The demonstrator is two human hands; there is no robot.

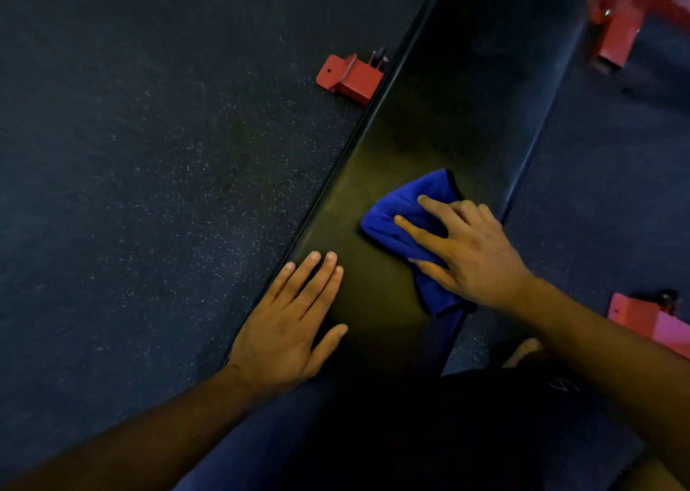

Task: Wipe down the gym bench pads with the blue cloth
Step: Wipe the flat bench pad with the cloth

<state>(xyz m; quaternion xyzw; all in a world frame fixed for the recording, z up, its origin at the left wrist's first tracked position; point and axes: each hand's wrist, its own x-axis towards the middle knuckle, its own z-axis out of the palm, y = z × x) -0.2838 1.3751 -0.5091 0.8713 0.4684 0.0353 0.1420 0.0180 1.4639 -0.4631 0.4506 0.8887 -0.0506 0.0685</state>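
1. Mid-wipe on the long black padded vinyl bench pad (429,124), the surface running from lower centre of the frame up to the upper right.
2. Folded blue microfibre cloth (403,210) lying flat on the surface just right of centre, one corner reaching toward the pad's right edge at the lower right.
3. Right hand (470,251) spread on top of the cloth, fingers straight and splayed, pressing it down rather than bunching it; not curled round it.
4. Left hand (291,322) flat on the bare pad at lower centre-left, fingers straight and together, thumb out, holding nothing; apparently bracing near the pad's left edge.
5. Hands apart, a strip of bare pad between them.
6. Step in hand, by judgement: wiping the near stretch of the pad; the far stretch toward the upper right looks not yet reached, though the dim light makes wiped and unwiped areas impossible to tell apart.
7. Next move likely calls for: steady downward pressure, a slide of the cloth up the pad toward the upper right, keeping the cloth folded and covering both edges.
8. Around the bench: dark speckled rubber floor (149,154), red metal frame feet (351,76) at upper centre, upper right and right edge.
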